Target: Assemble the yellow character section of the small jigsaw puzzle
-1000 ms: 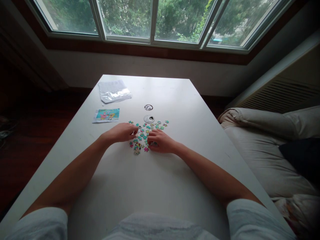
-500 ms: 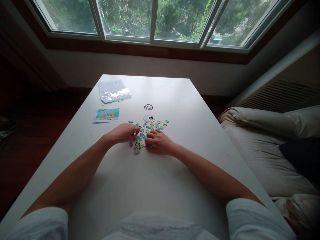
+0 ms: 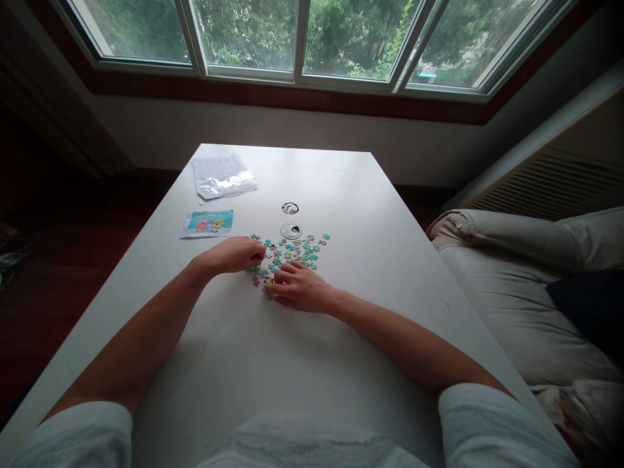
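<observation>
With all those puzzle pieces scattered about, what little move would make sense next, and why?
I'd probably draw the right hand slightly back toward the body: it sits over the near side of the scattered puzzle pieces, with bits of colour showing by its fingers, so it likely hides some, while those beyond it lie in plain view.

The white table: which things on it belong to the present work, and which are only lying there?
Belonging to the work:
puzzle pieces, at left hand and right hand;
probably the picture sheet, similarly coloured.

Apparently just lying there:
clear plastic packet;
two round fittings.
</observation>
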Tool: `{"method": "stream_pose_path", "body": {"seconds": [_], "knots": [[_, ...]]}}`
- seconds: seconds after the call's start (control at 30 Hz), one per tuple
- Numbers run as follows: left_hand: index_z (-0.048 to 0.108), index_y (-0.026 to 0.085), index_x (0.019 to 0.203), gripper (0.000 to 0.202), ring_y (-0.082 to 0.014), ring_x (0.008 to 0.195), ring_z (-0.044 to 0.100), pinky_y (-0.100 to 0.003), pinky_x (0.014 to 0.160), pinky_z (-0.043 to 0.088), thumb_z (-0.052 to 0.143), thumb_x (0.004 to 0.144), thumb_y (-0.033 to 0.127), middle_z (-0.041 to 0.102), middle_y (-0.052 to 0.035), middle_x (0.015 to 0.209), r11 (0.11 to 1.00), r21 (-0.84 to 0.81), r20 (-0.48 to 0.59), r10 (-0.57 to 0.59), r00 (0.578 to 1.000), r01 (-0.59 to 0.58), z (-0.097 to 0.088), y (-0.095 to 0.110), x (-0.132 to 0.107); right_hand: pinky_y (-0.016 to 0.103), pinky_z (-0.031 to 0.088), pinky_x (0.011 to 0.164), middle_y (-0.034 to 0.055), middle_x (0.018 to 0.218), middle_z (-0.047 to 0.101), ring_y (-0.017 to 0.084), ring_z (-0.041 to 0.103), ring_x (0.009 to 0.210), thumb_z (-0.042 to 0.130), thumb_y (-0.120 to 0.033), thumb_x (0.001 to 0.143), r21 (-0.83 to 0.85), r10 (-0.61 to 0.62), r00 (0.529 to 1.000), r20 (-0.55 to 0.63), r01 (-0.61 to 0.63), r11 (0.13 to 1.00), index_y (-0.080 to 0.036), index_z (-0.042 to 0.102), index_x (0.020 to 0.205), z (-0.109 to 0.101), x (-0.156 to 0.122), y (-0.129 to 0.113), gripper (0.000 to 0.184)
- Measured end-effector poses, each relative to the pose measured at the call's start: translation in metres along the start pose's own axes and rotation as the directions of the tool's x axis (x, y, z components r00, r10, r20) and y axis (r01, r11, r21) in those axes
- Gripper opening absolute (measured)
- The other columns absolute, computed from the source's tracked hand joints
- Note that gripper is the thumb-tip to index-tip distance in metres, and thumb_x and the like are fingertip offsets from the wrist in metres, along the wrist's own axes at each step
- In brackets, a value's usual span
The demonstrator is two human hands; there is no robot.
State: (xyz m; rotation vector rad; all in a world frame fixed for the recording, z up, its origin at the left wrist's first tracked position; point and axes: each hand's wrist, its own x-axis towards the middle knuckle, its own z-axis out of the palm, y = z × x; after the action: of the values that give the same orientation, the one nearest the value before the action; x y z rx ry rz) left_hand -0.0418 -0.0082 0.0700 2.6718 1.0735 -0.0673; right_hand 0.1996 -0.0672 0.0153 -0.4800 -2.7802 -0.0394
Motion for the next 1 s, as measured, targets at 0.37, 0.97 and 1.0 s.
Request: {"method": "stream_pose_path", "body": {"seconds": [0.37, 0.97, 1.0], "knots": [[0.066, 0.023, 0.084, 0.022, -0.0185, 0.077, 0.061, -0.027, 0.064, 0.034, 0.048, 0.093, 0.032, 0.071, -0.0037, 0.087, 0.992, 0.046, -0.073, -0.114, 0.991, 0.118, 0.005, -0.008, 0.003, 0.035, 0.031, 0.085, 0.0059, 0.09, 0.061, 0.02, 0.046, 0.088, 0.047, -0.024, 0.1, 0.083, 0.054, 0.994, -0.09, -0.047, 0.995, -0.02, 0.063, 0.097, -0.003, -0.001, 0.007, 0.017], [0.058, 0.021, 0.078, 0.016, -0.0164, 0.072, 0.058, -0.027, 0.06, 0.031, 0.052, 0.091, 0.027, 0.067, -0.0018, 0.081, 0.998, -0.002, 0.005, -0.056, 0.998, 0.056, -0.001, 0.006, 0.002, 0.035, 0.032, 0.086, 0.0083, 0.098, 0.062, 0.022, 0.048, 0.092, 0.055, -0.036, 0.095, 0.09, 0.073, 0.997, -0.009, -0.072, 0.993, -0.02, 0.062, 0.104, -0.001, -0.003, 0.008, 0.02], [0.058, 0.021, 0.078, 0.016, -0.0165, 0.072, 0.058, -0.027, 0.06, 0.031, 0.051, 0.092, 0.028, 0.067, -0.0018, 0.081, 0.998, 0.002, 0.003, -0.061, 0.998, 0.061, -0.001, 0.006, 0.002, 0.035, 0.032, 0.086, 0.0085, 0.099, 0.062, 0.022, 0.048, 0.092, 0.053, -0.038, 0.097, 0.074, 0.062, 0.998, -0.012, -0.061, 0.995, -0.02, 0.062, 0.106, -0.001, -0.002, 0.006, 0.022]]}}
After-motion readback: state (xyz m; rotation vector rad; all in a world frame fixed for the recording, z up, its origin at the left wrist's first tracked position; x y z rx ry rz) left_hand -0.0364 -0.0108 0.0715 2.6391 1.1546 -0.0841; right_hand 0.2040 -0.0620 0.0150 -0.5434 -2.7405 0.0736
